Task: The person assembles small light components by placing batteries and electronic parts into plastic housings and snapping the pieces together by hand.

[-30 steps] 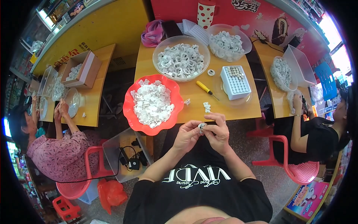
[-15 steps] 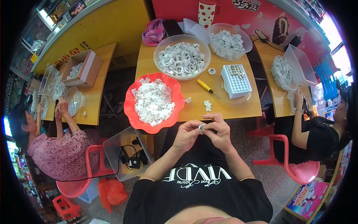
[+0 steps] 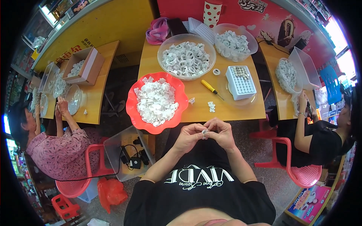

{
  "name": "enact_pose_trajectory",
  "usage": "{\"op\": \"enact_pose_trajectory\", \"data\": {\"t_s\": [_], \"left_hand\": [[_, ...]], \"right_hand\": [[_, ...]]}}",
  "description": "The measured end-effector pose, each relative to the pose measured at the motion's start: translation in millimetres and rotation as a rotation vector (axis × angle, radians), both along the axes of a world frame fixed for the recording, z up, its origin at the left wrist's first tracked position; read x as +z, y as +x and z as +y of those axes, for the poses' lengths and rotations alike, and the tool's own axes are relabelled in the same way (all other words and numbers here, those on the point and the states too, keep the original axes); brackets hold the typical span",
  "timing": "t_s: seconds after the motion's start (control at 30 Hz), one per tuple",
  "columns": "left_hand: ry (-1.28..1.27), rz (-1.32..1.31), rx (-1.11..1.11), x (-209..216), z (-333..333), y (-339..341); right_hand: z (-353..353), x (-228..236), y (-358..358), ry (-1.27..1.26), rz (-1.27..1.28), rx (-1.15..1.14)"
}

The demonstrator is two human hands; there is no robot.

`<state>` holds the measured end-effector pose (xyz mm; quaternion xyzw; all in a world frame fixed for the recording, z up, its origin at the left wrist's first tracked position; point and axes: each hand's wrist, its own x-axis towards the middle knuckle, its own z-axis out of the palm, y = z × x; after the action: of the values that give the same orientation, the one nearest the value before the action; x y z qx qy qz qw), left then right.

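Note:
Just off the table's near edge, my left hand [image 3: 189,137] and my right hand [image 3: 221,134] meet over my lap. Both are closed in a pinch on one small white plastic ring-like part [image 3: 204,132], mostly covered by my fingertips. Nearest to my left hand is a red scalloped bowl [image 3: 131,113] heaped with small white plastic pieces [image 3: 156,101]. A few loose white pieces [image 3: 211,107] lie on the table beyond my hands. Behind them rests a yellow-handled screwdriver [image 3: 208,86], near a single white ring [image 3: 216,71].
Two clear bowls of white ring parts [image 3: 187,58] stand at the back, beside a white tray of round silvery cells [image 3: 241,83]. Co-workers sit left [image 3: 62,154] and right [image 3: 320,137] at their own tables. A clear bin [image 3: 113,150] with black adapters stands low at left.
My right fingers, raised and spread before, have curled down closer around the white part. The view has shifted slightly.

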<state>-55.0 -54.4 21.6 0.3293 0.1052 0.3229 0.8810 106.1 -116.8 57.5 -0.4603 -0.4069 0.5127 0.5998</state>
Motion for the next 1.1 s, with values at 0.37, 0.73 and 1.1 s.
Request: {"op": "enact_pose_trajectory", "data": {"t_s": [0.37, 0.73, 1.1], "left_hand": [[-0.236, -0.091, 0.123, -9.0, 2.0, -13.4], [-0.275, -0.081, 0.15, -18.3, -1.4, -21.7], [-0.286, -0.065, 0.142, -17.6, -3.0, -21.7]], "right_hand": [[28.8, -11.0, 8.4, 0.255, -1.408, -0.332], [15.4, -18.4, -5.9, 0.359, -1.416, -0.345], [1.9, -39.3, -0.9, 0.387, -1.453, -0.472]]}}
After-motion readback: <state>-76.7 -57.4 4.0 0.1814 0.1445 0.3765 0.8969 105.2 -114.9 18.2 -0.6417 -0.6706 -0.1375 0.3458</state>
